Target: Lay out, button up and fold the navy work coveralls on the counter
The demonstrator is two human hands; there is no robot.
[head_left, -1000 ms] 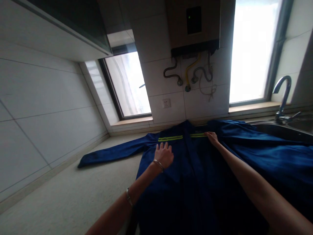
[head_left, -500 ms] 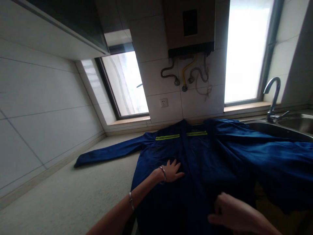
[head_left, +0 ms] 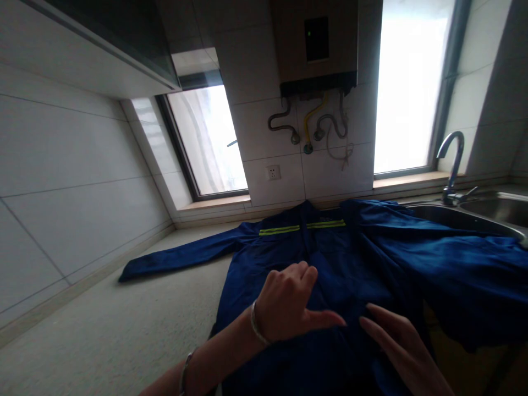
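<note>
A dark blue long-sleeved jacket (head_left: 256, 264) with yellow-green chest stripes lies spread front side up on the countertop. My left hand (head_left: 289, 300), with bracelets on its arm, is over the jacket's middle front. Its fingers bend away from me, while the thumb stretches out to the right, apart from them. Nothing shows in its grasp. To the right, my right hand (head_left: 398, 341) is at the lower front of the jacket, fingers extended toward the left thumb. Whether its fingertips touch the cloth is hard to see in the dark.
A pale speckled countertop (head_left: 136, 330) runs along the left. At the right are a metal sink (head_left: 499, 206) and a curved faucet (head_left: 454, 165); the jacket's right side reaches over there. A water heater (head_left: 317, 44) hangs on the wall above a socket (head_left: 273, 172).
My left hand has lifted from lying flat with spread fingers and come nearer to me, fingers now bent. My right hand has gone from curled to fingers extended. The view has shifted slightly.
</note>
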